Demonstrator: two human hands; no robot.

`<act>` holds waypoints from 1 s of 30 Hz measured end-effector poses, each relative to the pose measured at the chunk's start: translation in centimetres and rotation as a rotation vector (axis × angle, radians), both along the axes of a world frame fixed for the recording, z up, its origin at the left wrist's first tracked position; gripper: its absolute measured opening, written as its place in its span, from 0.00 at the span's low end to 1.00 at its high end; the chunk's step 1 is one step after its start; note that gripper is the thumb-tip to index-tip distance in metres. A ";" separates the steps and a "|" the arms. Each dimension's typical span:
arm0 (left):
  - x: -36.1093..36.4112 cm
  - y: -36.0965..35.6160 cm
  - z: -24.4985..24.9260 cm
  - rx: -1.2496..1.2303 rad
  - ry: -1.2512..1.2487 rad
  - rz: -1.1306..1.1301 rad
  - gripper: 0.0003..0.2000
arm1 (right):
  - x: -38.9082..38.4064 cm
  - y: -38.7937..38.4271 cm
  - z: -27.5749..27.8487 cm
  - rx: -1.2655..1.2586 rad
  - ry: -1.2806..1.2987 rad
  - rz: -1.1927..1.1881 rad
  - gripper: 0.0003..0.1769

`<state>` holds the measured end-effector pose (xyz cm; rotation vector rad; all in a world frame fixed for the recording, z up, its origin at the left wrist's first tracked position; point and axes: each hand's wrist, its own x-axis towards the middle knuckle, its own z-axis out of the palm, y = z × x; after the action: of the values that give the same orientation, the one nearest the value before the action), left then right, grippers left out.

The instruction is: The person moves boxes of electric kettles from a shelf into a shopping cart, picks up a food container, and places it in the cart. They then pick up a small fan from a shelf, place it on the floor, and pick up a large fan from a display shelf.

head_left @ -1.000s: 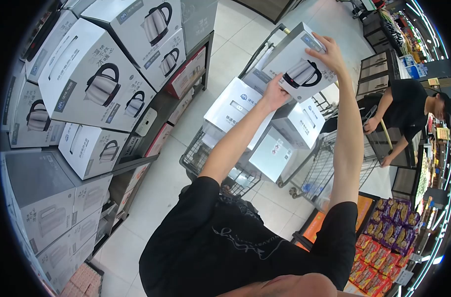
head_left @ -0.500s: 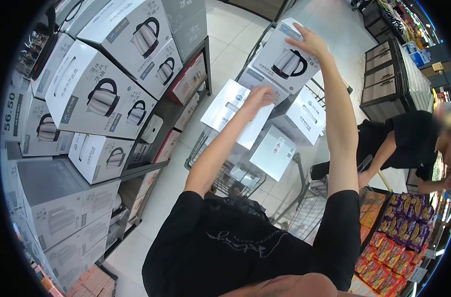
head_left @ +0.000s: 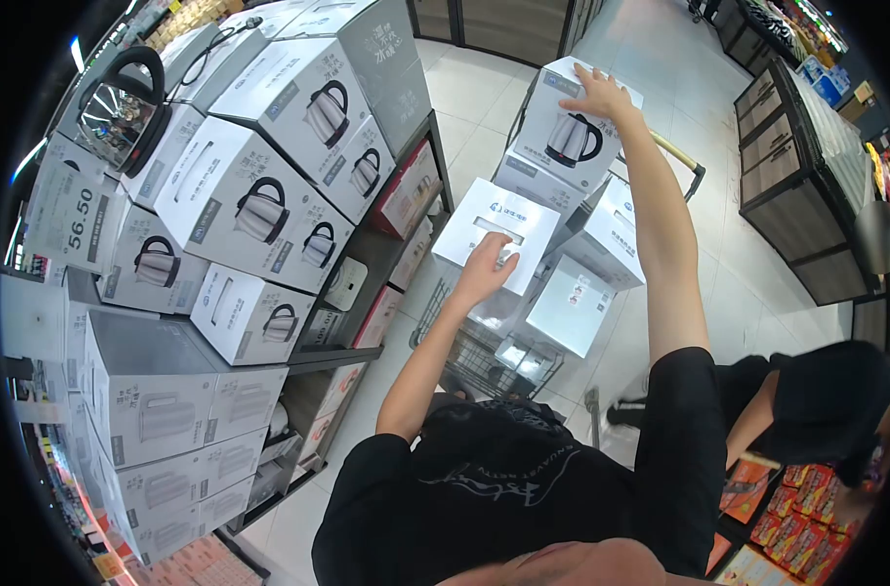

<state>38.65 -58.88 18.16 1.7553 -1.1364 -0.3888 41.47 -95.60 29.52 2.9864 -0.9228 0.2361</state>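
Observation:
A shopping cart (head_left: 445, 311) holds several white electric kettle boxes. My left hand (head_left: 484, 273) rests on top of one white box (head_left: 523, 217), its fingertips at the cut-out carry slot and its thumb held apart. Farther away, my right hand (head_left: 603, 98) lies spread over the upper part of a kettle box (head_left: 542, 112) with a picture of a steel kettle. That box stands on another kettle box (head_left: 538, 186). Beside them are a white box with a slot (head_left: 616, 230) and a pale plain-topped box (head_left: 570, 303).
Kettle boxes (head_left: 240, 195) are stacked on a dark shelf at left, with a display kettle (head_left: 127, 112) and a price sign (head_left: 74, 225). A person in black (head_left: 806, 400) bends at right near red snack packs (head_left: 796, 523). Dark cabinets (head_left: 796, 195) stand beyond.
My left hand has shifted from the box's right side to its carry slot. My right hand stays on the upper kettle box. The view has turned, and the other person bends lower.

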 end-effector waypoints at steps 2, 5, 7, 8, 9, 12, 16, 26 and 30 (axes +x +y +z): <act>0.0 1.1 -0.9 0.031 -0.130 0.004 0.16 | -0.5 0.4 0.3 0.007 -0.002 -0.003 0.48; 0.2 2.3 -3.4 0.064 -0.278 0.010 0.16 | -1.5 0.6 0.7 0.042 -0.002 -0.005 0.46; -0.1 2.7 -3.6 0.066 -0.345 0.014 0.16 | -2.8 1.3 1.4 0.044 0.000 -0.013 0.43; -0.2 2.9 -3.8 0.062 -0.369 0.012 0.16 | -3.4 1.8 1.6 0.025 -0.004 -0.014 0.43; -0.4 2.9 -3.8 0.057 -0.393 0.009 0.16 | -4.1 1.8 1.5 0.005 -0.008 -0.017 0.42; -0.6 3.0 -4.0 0.076 -0.435 0.005 0.15 | -6.3 2.3 0.2 -0.186 -0.216 -0.004 0.39; -0.5 3.3 -4.9 0.050 -0.497 0.030 0.13 | -10.7 10.8 0.5 -0.004 -0.850 0.298 0.27; -1.6 11.8 -2.7 -0.148 -0.152 0.277 0.08 | -21.9 35.1 -9.1 1.148 -0.630 0.333 0.18; 0.4 17.5 -2.5 -0.215 -0.109 0.591 0.09 | -16.2 35.0 -5.0 1.111 -0.562 0.510 0.21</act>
<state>39.08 -41.41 15.65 1.8346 -0.6525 0.1829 25.32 -60.63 24.53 4.2956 -0.2417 0.8430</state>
